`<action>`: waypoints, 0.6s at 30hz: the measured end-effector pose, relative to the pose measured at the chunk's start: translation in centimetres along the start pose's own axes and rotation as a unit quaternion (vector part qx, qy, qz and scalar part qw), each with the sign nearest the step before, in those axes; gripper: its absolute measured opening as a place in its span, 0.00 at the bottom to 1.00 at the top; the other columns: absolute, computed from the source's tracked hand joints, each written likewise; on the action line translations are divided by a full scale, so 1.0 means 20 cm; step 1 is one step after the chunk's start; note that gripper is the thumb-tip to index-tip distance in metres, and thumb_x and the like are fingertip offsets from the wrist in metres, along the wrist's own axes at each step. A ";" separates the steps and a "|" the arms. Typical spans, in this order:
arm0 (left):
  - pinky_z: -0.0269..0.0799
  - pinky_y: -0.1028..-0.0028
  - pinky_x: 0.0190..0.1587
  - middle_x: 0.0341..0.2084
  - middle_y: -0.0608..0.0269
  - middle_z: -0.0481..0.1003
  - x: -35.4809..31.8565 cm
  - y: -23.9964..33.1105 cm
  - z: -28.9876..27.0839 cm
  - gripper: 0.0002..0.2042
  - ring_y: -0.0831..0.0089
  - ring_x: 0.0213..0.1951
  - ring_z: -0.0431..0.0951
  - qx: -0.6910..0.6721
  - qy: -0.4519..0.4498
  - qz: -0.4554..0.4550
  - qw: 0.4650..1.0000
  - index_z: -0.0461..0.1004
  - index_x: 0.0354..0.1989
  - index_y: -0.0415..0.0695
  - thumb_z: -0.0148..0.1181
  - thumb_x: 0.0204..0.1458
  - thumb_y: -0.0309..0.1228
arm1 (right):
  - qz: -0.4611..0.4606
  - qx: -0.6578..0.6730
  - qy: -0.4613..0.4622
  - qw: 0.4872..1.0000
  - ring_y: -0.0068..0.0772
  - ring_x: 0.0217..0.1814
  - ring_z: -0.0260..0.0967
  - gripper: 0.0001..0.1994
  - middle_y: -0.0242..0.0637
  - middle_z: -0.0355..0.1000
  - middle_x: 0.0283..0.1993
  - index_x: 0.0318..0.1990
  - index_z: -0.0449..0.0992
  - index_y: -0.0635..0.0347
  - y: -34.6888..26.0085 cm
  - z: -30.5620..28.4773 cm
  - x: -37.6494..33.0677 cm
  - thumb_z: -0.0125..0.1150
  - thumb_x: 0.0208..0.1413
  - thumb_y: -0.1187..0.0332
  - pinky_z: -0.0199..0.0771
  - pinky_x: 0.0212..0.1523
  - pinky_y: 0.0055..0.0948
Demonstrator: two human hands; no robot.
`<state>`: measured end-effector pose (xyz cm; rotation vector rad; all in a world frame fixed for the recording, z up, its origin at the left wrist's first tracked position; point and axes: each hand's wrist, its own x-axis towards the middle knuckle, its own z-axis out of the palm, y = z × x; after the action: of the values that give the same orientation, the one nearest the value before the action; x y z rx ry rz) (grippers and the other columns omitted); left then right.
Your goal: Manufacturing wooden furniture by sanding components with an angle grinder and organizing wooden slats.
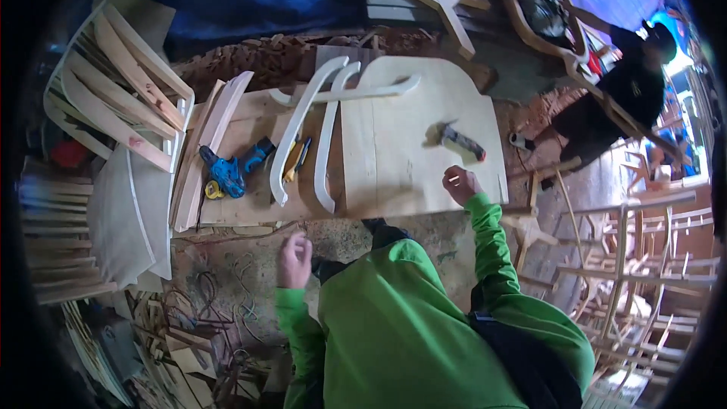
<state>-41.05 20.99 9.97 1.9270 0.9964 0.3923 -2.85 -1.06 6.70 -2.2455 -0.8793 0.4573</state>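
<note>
A person in a green sleeve leans over the worktop (250, 212), where a broad pale wooden panel (409, 136) lies beside curved slats (303, 125). The right hand (460, 184) pinches a small light-coloured piece (453, 178) on the panel near a hammer (462, 141); the left hand (294, 259) hangs loosely curled, empty, below the worktop edge.

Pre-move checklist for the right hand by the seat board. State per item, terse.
1. Right hand over the wooden seat board, pinching a small pale piece: ok; what the piece is, cannot tell.
2. Left hand off the bench, above the littered floor, holding nothing visible: ok.
3. Hammer lies flat on the board just beyond the right hand, free to grab: ok.
4. Blue drill lies on the bench at left, away from both hands: ok.
5. Curved white pieces overlap the board's left edge: not ok if the board must slide.
6. Board fixed to the bench: cannot tell.
</note>
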 end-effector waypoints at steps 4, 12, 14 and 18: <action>0.72 0.67 0.33 0.29 0.50 0.75 -0.01 0.09 0.29 0.11 0.60 0.30 0.77 -0.019 -0.009 -0.018 1.000 0.71 0.38 0.37 0.56 0.50 0.31 | -0.058 -0.032 0.033 0.997 0.41 0.30 0.73 0.08 0.43 0.73 0.30 0.32 0.72 0.62 -0.05 -0.09 0.39 0.58 0.43 0.69 0.73 0.33 0.33; 0.71 0.73 0.36 0.29 0.57 0.75 0.22 0.14 0.15 0.09 0.71 0.30 0.76 -0.060 0.136 -0.089 0.985 0.71 0.37 0.36 0.56 0.51 0.29 | -0.044 -0.090 0.084 0.991 0.42 0.36 0.69 0.18 0.44 0.70 0.35 0.38 0.70 0.64 0.16 -0.13 0.72 0.63 0.40 0.63 0.70 0.38 0.36; 0.71 0.73 0.37 0.30 0.56 0.75 0.32 0.03 0.08 0.09 0.70 0.32 0.76 -0.002 0.146 -0.135 0.980 0.71 0.36 0.36 0.55 0.51 0.29 | -0.013 -0.131 0.095 0.987 0.45 0.39 0.68 0.23 0.46 0.69 0.37 0.41 0.69 0.64 0.23 -0.12 0.67 0.65 0.38 0.60 0.70 0.39 0.38; 0.70 0.73 0.38 0.30 0.57 0.74 0.53 0.16 0.04 0.08 0.72 0.34 0.75 -0.085 0.171 -0.058 0.980 0.70 0.37 0.36 0.54 0.52 0.28 | 0.026 -0.264 0.110 0.958 0.55 0.43 0.62 0.34 0.52 0.62 0.41 0.44 0.64 0.65 0.23 -0.11 0.50 0.69 0.32 0.51 0.65 0.44 0.44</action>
<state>-32.48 27.90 10.97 1.6710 1.2467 0.7345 7.54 2.50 4.26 -2.7396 -0.9022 -0.0216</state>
